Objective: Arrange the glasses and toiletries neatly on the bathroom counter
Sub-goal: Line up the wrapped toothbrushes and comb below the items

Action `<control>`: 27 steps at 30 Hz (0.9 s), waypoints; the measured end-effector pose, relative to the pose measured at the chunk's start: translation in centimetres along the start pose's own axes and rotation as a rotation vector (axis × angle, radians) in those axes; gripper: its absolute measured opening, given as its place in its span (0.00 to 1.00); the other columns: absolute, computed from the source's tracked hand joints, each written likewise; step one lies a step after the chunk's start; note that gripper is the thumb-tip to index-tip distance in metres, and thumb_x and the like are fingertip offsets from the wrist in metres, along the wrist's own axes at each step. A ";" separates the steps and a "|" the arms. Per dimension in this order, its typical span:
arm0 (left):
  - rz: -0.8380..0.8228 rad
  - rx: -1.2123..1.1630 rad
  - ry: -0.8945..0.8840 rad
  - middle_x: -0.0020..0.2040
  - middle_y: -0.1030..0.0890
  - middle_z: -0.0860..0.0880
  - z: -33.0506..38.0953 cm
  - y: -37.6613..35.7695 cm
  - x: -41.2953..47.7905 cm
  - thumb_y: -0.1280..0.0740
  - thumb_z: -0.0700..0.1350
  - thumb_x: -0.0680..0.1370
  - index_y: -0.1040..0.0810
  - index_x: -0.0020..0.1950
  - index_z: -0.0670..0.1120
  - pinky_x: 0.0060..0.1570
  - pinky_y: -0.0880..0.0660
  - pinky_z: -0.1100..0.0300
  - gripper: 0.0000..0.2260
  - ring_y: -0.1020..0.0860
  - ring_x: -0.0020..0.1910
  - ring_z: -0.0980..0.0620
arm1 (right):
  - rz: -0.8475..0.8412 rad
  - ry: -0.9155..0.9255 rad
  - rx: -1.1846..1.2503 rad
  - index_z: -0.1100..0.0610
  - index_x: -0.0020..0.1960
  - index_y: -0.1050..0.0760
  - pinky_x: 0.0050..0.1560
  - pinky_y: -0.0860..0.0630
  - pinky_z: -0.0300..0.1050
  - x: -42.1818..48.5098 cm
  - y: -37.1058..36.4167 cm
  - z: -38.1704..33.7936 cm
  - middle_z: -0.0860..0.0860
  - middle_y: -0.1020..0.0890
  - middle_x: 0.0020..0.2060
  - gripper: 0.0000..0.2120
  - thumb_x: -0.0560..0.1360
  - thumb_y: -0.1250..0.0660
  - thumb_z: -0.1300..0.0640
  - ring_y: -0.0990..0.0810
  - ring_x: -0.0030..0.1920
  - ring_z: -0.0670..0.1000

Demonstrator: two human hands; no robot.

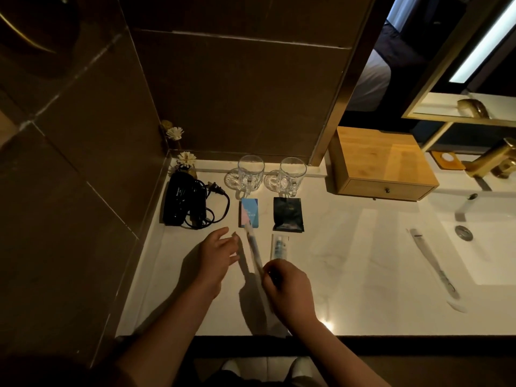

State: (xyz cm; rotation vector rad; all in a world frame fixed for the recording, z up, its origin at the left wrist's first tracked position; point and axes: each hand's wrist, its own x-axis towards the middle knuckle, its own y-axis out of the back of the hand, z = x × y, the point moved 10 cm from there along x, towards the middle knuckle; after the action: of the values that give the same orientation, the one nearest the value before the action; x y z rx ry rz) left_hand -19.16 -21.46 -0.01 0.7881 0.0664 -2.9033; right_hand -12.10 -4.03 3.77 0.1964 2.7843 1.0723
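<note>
head view: right hand point(287, 289) pinches a wrapped toothbrush point(255, 255) angled above the desk point(349, 261); left hand point(216, 255) spread beside it. two glasses point(250, 171) stand by the wall.

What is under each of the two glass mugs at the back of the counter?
Each glass mug, left and right, stands on a clear patterned coaster, left and right. The part of each coaster directly beneath its mug shows only blurred through the glass.

Two glass mugs point(250, 171) point(291, 174), two coasters point(230, 178) point(270, 181), two sachets point(249, 213) point(288, 214), three wrapped toothbrush packs point(255, 252) point(279, 247) point(435, 270), one hairdryer point(181, 201), one wooden box point(379, 163).
</note>
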 end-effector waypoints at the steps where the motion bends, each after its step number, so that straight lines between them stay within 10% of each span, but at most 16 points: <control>1: 0.002 0.020 -0.009 0.65 0.20 0.39 -0.2 0.3 -0.2 0.34 0.39 0.83 0.28 0.73 0.42 0.50 0.19 0.56 0.19 0.19 0.61 0.41 | -0.005 0.067 -0.063 0.48 0.50 0.20 0.49 0.22 0.39 -0.1 -0.4 -0.8 0.44 0.18 0.45 0.04 0.76 0.32 0.51 0.21 0.43 0.44; 5: 0.030 0.252 -0.062 0.64 0.18 0.44 -1.2 1.9 -0.3 0.34 0.43 0.83 0.23 0.69 0.46 0.37 0.20 0.67 0.14 0.19 0.55 0.47 | -0.105 0.233 -0.153 0.47 0.50 0.20 0.43 0.21 0.39 -1.3 -2.9 -2.8 0.43 0.20 0.46 0.07 0.77 0.35 0.47 0.21 0.41 0.45; 9: 0.091 0.766 -0.164 0.62 0.17 0.54 -1.6 4.1 -0.1 0.32 0.52 0.80 0.21 0.64 0.57 0.56 0.19 0.50 0.13 0.18 0.56 0.51 | -0.046 0.113 -0.116 0.46 0.49 0.21 0.43 0.24 0.34 -0.9 -1.1 0.2 0.42 0.20 0.44 0.03 0.77 0.33 0.50 0.22 0.41 0.42; 14: -0.067 1.095 -0.602 0.62 0.24 0.55 -1.3 0.9 -2.4 0.27 0.52 0.76 0.21 0.64 0.56 0.50 0.19 0.53 0.17 0.22 0.57 0.51 | 0.029 -0.001 -0.181 0.49 0.56 0.22 0.38 0.31 0.29 -0.5 1.5 4.3 0.45 0.20 0.47 0.09 0.76 0.31 0.52 0.24 0.40 0.42; 19: -0.204 1.175 -0.641 0.79 0.33 0.52 -3.0 -1.2 -3.3 0.28 0.59 0.76 0.22 0.69 0.56 0.64 0.25 0.49 0.23 0.29 0.72 0.47 | 0.005 -0.041 -0.253 0.48 0.61 0.25 0.37 0.29 0.34 0.4 1.3 4.9 0.45 0.21 0.50 0.15 0.76 0.33 0.45 0.23 0.42 0.44; 27: -0.277 1.096 -0.649 0.81 0.39 0.59 -3.7 -0.3 -2.1 0.29 0.60 0.75 0.24 0.67 0.57 0.61 0.21 0.51 0.21 0.29 0.72 0.52 | -0.094 -0.008 -0.397 0.48 0.63 0.27 0.35 0.31 0.37 0.9 -0.3 4.4 0.48 0.19 0.53 0.15 0.77 0.35 0.53 0.24 0.42 0.48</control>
State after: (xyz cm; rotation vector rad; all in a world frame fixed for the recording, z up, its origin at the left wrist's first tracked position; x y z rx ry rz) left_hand -15.53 -20.63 -2.13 -0.1873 -1.6609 -3.1215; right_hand -12.15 -1.21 0.21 0.0216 2.4770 1.5582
